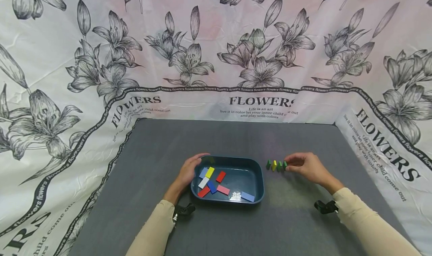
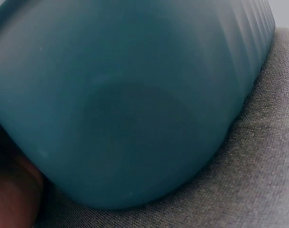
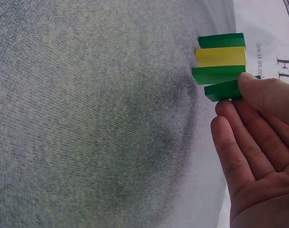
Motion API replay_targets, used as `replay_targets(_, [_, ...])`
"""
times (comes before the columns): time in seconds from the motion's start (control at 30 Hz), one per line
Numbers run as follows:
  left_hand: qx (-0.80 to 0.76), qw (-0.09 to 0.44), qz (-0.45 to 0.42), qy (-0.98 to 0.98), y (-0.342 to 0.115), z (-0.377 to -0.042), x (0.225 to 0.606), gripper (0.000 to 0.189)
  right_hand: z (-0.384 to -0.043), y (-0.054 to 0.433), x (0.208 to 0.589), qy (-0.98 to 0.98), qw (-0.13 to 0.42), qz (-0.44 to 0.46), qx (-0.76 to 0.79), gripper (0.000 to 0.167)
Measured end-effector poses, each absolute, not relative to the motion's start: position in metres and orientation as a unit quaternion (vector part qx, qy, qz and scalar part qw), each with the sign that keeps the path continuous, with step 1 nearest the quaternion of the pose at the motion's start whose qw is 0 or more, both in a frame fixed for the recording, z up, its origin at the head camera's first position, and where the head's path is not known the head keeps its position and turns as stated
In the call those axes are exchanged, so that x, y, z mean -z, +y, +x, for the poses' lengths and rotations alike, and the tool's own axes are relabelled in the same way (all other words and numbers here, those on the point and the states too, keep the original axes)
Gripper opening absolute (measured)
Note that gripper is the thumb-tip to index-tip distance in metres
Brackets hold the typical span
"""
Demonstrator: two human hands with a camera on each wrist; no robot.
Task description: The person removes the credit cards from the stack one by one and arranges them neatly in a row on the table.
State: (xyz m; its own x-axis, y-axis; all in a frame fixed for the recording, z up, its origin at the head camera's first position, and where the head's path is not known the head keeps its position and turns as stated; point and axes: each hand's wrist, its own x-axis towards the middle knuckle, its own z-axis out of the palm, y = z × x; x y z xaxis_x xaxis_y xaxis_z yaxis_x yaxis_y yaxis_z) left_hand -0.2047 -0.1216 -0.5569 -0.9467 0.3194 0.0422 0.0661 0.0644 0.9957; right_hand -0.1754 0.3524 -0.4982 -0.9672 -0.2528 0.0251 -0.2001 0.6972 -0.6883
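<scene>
A dark blue tray (image 1: 233, 199) holds several small coloured blocks, among them a yellow block (image 1: 209, 172) and a red block (image 1: 221, 176). My left hand (image 1: 187, 173) holds the tray around its far left corner; in the left wrist view the tray's outer wall (image 2: 135, 118) hides most of that hand. Right of the tray, a row of upright blocks stands on the table: a green block (image 3: 222, 40), a yellow block (image 3: 221, 57) and another green block (image 3: 215, 75). At the row's right end, my right hand (image 1: 308, 167) pinches a green block (image 3: 222, 90) between thumb and fingers, slightly tilted.
The grey table (image 1: 216, 229) runs back to a white cloth (image 1: 195, 106) with printed flowers and lettering, which also hangs along both sides. A pale blue block (image 1: 248, 196) lies apart from the others near the tray's front right corner.
</scene>
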Motion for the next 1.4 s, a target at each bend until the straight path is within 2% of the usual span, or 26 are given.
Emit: replay_targets(1.4, [-0.668, 0.09, 0.134, 0.727, -0.121, -0.204, 0.554, 0.048, -0.174, 0.357, 0.509, 0.917, 0.043, -0.107, 0.383, 0.031])
